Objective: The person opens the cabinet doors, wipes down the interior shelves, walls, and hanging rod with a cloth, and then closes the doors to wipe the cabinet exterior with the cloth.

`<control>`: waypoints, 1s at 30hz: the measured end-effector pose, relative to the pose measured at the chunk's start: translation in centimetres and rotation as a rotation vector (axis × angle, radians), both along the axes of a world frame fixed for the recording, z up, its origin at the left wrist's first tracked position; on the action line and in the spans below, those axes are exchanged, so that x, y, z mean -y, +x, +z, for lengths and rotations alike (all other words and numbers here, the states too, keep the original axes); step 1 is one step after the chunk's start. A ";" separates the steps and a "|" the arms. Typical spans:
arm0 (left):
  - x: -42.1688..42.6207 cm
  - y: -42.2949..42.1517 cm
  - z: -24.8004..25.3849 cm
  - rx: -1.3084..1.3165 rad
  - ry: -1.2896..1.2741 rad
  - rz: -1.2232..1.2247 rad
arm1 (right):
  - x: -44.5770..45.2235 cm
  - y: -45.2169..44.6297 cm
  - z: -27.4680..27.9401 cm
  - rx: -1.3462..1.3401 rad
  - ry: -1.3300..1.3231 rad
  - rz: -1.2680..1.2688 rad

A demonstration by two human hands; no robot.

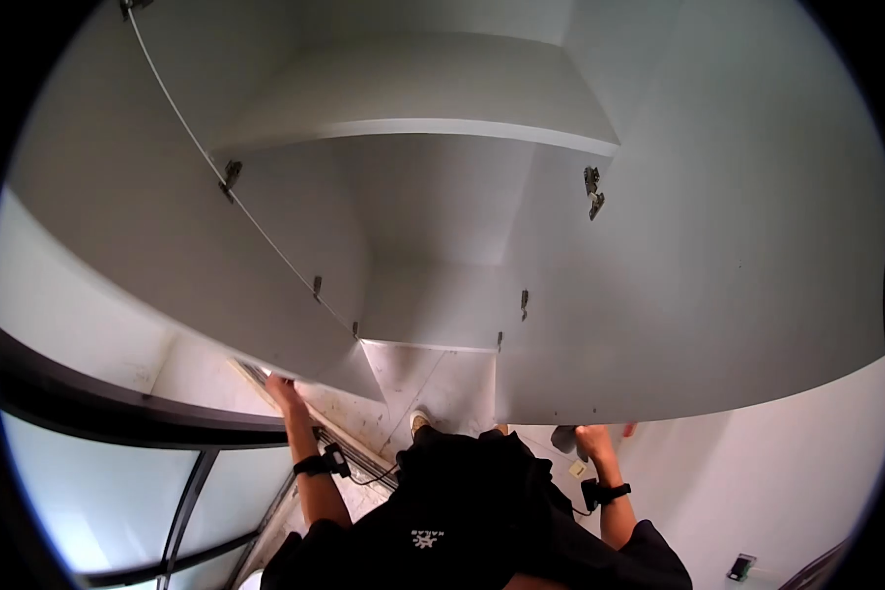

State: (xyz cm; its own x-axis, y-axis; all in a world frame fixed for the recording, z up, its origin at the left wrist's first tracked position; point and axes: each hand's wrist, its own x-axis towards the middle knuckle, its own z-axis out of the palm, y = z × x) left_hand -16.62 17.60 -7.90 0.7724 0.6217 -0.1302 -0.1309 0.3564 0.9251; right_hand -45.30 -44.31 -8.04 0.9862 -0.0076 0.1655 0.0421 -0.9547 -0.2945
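A white cabinet stands in front of me with both doors swung outward. My left hand (283, 390) is at the lower edge of the left cabinet door (197, 265), closed around that edge, its fingertips mostly hidden by the panel. Just under the edge of the right cabinet door (698, 275) is my right hand (592, 442), its fingers closed on a grey cloth (563, 439). The door hides part of the cloth. Each wrist wears a black strap with a small device.
Inside the cabinet runs a wide shelf (433, 128). Metal hinges (593, 192) line both sides. A black-framed frosted glass panel (98, 492) stands at left. Pale floor (433, 379) shows between the doors, by my shoe (419, 421). A wall socket (741, 566) is at lower right.
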 end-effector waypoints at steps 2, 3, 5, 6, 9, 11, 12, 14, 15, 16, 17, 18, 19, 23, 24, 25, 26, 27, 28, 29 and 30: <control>-4.7 -0.3 -1.6 0.060 0.025 -0.192 | -0.8 0.5 -0.5 0.040 0.067 -0.047; -5.5 -0.4 -1.7 0.049 0.023 -0.179 | -0.5 0.5 -1.4 -0.013 0.024 -0.017; -5.6 -0.9 -0.2 0.033 0.000 -0.113 | 0.4 -0.2 -3.1 -0.061 -0.016 0.024; -6.2 -0.5 -0.7 0.043 -0.001 -0.107 | 0.7 -0.5 -3.4 0.006 -0.047 -0.016; -8.5 -0.2 -3.4 -0.030 -0.035 -0.019 | -0.2 -0.1 -0.4 0.014 0.349 -0.384; -8.6 0.2 -3.3 -0.017 -0.022 0.037 | -1.2 -0.1 2.5 -0.051 0.786 -0.704; -8.4 0.4 -2.8 -0.008 -0.009 0.090 | -1.3 -0.6 3.0 -0.097 0.767 -0.730; -8.8 1.6 -2.1 -0.002 0.032 0.126 | 2.5 -3.7 -3.6 -0.493 0.708 -0.695; -9.4 2.3 -2.4 0.013 0.053 0.137 | 1.4 -3.1 -1.7 -0.615 0.608 -0.625; -10.1 2.6 -2.9 0.023 0.071 0.146 | 0.0 -3.3 0.0 -0.738 0.501 -0.559; -10.9 2.6 -3.6 0.028 0.088 0.154 | -1.6 -2.9 0.9 -0.826 0.459 -0.526; -11.9 2.6 -4.3 0.033 0.107 0.162 | -2.6 -2.5 1.3 -0.915 0.420 -0.492; -12.8 2.9 -4.9 0.042 0.125 0.171 | -3.1 -3.2 -2.0 -0.765 0.296 -0.381; -15.5 3.6 -5.7 0.025 0.145 0.095 | -7.8 3.0 1.3 -0.829 0.311 -0.332; -14.6 3.9 -4.9 0.065 0.134 0.139 | -8.4 4.4 0.8 -0.762 0.309 -0.304; -14.1 4.3 -4.4 0.104 0.123 0.184 | -9.6 6.3 2.1 -0.668 0.389 -0.280; -13.7 4.5 -4.0 0.111 0.119 0.193 | -11.1 9.0 4.3 -0.574 0.467 -0.253; -13.1 4.7 -3.2 0.116 0.090 0.213 | -12.3 11.6 5.7 -0.528 0.517 -0.240; -13.3 4.9 -3.1 0.121 0.061 0.234 | -13.2 14.1 6.8 -0.483 0.568 -0.225; -13.7 5.0 -3.1 0.122 0.056 0.241 | -13.8 16.6 7.3 -0.463 0.825 -0.296; -14.1 5.1 -3.4 0.089 0.042 0.233 | -14.3 19.1 7.8 -0.439 1.083 -0.367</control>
